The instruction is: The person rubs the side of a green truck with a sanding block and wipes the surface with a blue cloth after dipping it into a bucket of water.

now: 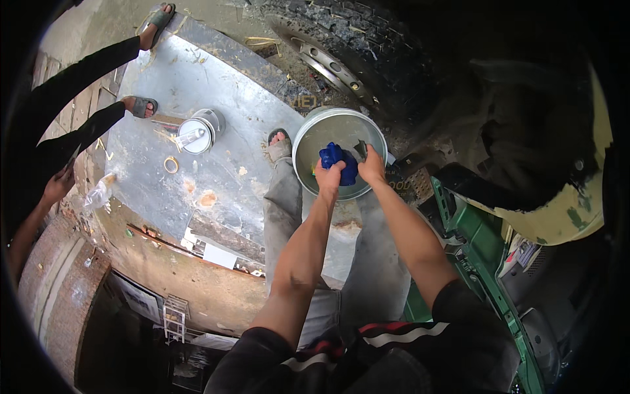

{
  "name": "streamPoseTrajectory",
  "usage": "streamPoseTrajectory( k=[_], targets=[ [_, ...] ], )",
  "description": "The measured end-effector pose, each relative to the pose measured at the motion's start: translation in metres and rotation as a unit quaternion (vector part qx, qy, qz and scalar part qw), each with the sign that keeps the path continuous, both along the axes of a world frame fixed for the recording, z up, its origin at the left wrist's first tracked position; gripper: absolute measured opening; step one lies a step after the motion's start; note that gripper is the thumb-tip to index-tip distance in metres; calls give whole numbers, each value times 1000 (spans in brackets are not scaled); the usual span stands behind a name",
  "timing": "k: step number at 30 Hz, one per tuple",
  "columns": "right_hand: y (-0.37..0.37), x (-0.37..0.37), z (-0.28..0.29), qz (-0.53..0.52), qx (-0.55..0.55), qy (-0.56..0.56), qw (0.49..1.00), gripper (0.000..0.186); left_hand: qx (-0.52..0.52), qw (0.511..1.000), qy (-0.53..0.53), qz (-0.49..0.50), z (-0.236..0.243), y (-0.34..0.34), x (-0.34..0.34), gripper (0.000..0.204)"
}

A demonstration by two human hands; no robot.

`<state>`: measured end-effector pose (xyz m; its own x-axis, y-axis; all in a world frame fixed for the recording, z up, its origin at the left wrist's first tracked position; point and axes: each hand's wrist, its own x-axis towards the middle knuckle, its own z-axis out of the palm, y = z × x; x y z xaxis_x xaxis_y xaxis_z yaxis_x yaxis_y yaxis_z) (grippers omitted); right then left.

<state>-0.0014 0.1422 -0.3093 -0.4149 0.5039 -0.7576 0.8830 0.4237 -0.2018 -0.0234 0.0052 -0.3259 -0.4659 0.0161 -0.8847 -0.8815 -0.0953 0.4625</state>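
A white bucket [306, 123] with grey-looking water in it stands at the centre. My left hand [329, 174] is closed on a bunched blue cloth [333, 152] over the bucket's mouth. My right hand [372, 164] grips a small dark flat piece [361, 148] just right of the cloth, at the bucket's right side. Whether the cloth touches the water I cannot tell.
A paint can [213, 125] with a tube on it and a tape roll [171, 165] lie on a metal sheet [151, 79]. A person's feet [141, 107] are at left. A large tyre [302, 23] is above; green and cream vehicle panels [472, 230] are at right.
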Motion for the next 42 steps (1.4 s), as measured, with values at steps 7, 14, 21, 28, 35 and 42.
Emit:
streamPoseTrajectory(
  k=[7,14,21,28,35,42],
  targets=[
    [5,21,150,-286,-70,109,949,41,174,984,19,-6,205,-3,-23,40],
    [-12,15,282,-455,-220,295,811,48,283,940,-37,-188,349,3,-64,32],
    [-12,-6,384,-398,-192,425,790,47,337,885,30,-322,451,9,-86,46],
    [-5,2,437,-287,-90,464,833,33,267,864,156,-397,465,27,-93,58],
    [2,35,440,-264,42,408,873,41,102,869,287,-391,488,24,-93,43],
    [-8,96,421,-180,118,324,921,36,135,738,520,-407,592,43,-132,41]
  ],
)
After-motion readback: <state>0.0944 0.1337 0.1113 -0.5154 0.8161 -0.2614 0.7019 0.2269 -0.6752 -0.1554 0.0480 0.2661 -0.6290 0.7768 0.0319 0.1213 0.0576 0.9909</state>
